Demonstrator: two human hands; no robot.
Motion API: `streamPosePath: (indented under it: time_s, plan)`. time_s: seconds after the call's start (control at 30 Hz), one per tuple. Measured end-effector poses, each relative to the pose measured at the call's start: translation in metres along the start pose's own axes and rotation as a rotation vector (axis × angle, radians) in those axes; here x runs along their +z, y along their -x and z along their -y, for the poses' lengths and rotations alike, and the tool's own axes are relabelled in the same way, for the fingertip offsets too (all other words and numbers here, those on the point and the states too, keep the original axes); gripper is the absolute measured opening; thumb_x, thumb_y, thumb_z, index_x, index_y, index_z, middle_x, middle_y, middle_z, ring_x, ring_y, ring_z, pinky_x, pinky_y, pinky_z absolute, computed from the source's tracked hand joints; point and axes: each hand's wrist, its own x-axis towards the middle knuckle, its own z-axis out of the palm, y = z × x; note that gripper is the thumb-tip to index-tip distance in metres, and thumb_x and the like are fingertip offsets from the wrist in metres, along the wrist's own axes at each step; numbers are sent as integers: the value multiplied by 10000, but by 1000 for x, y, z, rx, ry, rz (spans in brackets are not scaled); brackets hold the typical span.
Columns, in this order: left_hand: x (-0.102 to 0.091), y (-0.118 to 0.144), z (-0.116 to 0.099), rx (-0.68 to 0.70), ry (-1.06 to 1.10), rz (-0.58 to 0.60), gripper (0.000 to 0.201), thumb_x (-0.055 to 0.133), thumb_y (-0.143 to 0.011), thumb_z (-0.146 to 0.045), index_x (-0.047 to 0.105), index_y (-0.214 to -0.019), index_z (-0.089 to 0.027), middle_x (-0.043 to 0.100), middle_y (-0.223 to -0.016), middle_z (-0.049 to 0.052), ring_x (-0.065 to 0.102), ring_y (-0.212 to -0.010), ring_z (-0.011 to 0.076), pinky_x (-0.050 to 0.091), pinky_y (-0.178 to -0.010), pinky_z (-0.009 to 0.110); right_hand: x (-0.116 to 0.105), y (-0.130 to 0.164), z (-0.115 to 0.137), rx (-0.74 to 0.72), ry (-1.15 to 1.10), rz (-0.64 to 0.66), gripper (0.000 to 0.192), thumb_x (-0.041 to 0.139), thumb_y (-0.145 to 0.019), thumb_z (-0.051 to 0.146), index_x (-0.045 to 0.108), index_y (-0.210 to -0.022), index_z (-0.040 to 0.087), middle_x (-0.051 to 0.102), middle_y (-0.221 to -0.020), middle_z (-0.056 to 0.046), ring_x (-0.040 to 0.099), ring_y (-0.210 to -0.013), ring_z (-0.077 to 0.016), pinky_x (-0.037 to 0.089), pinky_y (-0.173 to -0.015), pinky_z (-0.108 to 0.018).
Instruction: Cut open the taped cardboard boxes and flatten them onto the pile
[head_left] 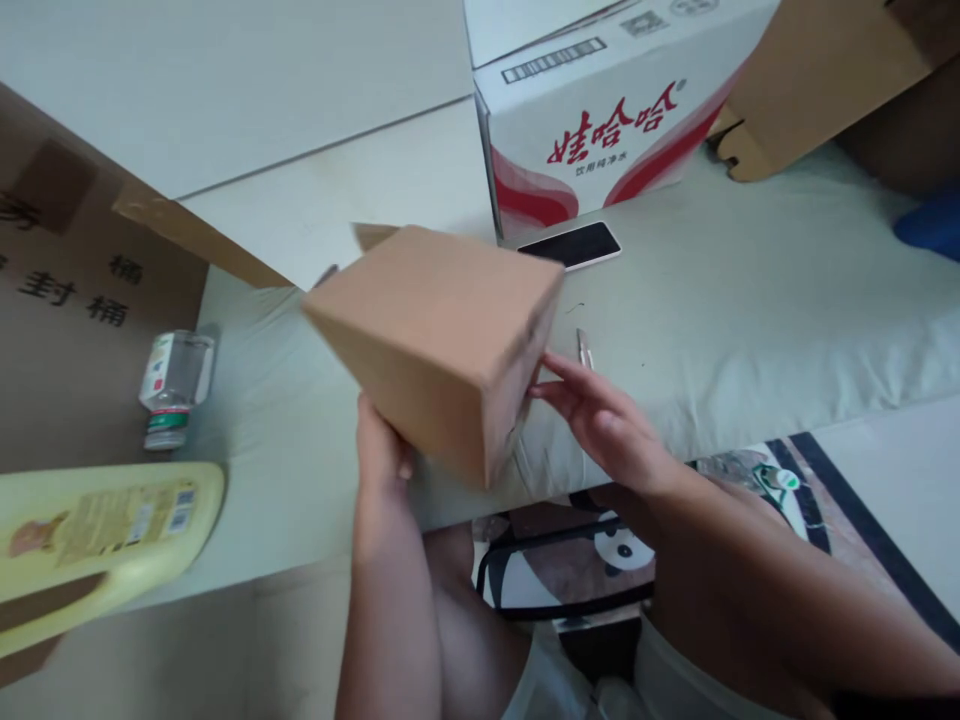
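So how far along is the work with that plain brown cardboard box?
Done: the plain brown cardboard box is folded into shape and lifted off the pale green mat. In hand: the left hand holds it from beneath and the right hand steadies its side, tilted. Left: I see no tape on the faces in view; whether the far end is closed is hidden.
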Motion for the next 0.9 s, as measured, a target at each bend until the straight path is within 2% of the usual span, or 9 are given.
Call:
streamPosePath:
  time_s: [0.1,0.2,0.3,0.37,0.47,0.53,0.67,0.8,0.9]
  plan:
    - [8,6,20,-61,-139,-7,545,559,-915,-724,714,-880,-203,690,-707,25,621,-619,170,451,-543,273,-5,-1,10,-127,283,69,542,559,-994,518,569,-1501,327,391,-1703,-89,414,-1547,-331,293,-1289,-582]
    - [6,8,28,-105,-241,32,699,561,-796,-881,699,-813,-196,550,-535,0,441,-407,130,278,-405,288,-10,-4,12,-178,357,107,594,552,-1001,496,483,-1568,332,431,-1680,-85,291,-1613,-317,231,-1307,-617]
    - [-1,5,28,-103,-248,44,605,649,-795,-816,729,-889,-223,673,-654,40,607,-543,190,398,-464,299,-11,-7,11,-164,332,114,534,546,-999,490,555,-1509,329,511,-1626,-82,344,-1590,-322,297,-1285,-621]
    - [-3,1,27,-85,-216,50,523,677,-834,-746,751,-965,-244,775,-879,73,734,-874,252,550,-675,321,-8,-7,10,-173,330,105,489,557,-992,475,613,-1451,315,555,-1589,-88,386,-1569,-326,329,-1273,-615]
    - [-2,-4,26,-24,-142,110,472,717,-843,-662,755,-1055,-243,786,-1133,72,676,-1220,263,557,-962,337,-3,-8,11,-222,312,107,431,577,-987,441,659,-1388,309,604,-1542,-89,440,-1538,-314,356,-1265,-592]
    - [-1,-6,25,-34,-86,169,503,768,-773,-644,746,-1038,-218,786,-1100,76,684,-1205,284,565,-960,354,0,-8,13,-242,293,118,413,587,-981,431,672,-1366,310,623,-1522,-87,462,-1523,-313,358,-1264,-591]
    - [-2,-3,20,-107,-3,222,510,821,-655,-603,719,-955,-205,781,-940,72,736,-1036,313,598,-803,366,3,-9,13,-192,293,124,416,584,-967,482,696,-1325,302,637,-1504,-91,455,-1524,-342,348,-1260,-620]
    - [-4,1,14,-154,-20,204,437,824,-693,-521,716,-992,-222,753,-858,34,725,-797,224,520,-566,275,4,-8,11,-193,291,92,416,572,-965,483,677,-1326,304,632,-1499,-98,466,-1512,-337,360,-1256,-606]
    - [-4,1,10,-172,-42,192,496,838,-703,-536,724,-1080,-233,755,-914,30,685,-701,178,438,-462,244,6,-7,15,-194,343,70,379,565,-964,424,661,-1310,300,608,-1496,-107,517,-1461,-323,418,-1221,-571]
